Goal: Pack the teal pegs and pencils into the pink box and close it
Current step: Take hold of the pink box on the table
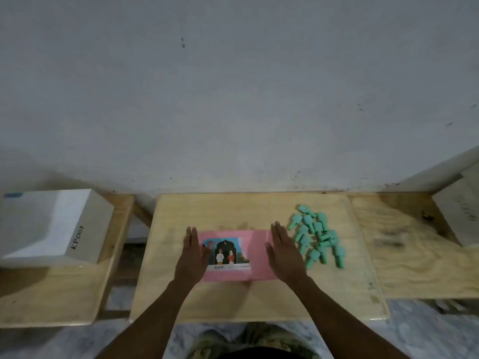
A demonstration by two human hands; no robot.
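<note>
The person's fingers are straight and held close together on both hands, pointing away from the body and holding nothing. The left hand [193, 255] lies over the left edge of the pink box [256, 251], and the right hand [283, 252] lies over its right edge, so the box sits between the two palms. Whether the palms press on the box or hover just over it cannot be told.

The box lies flat near the middle of a pale wooden board [233, 208]. Its lid shows a picture of two small figures under an arch, and it looks closed. Just right of the right hand, the teal pegs [317, 239] lie in a loose heap on the board, outside the box. No pencils can be seen.

The step in hand is probably opening the box. To do it well, one hand should steady the base while the other lifts the lid evenly, and the box should stay near the pegs.

A white box marked KP003 [51, 226] stands well apart to the left.
</note>
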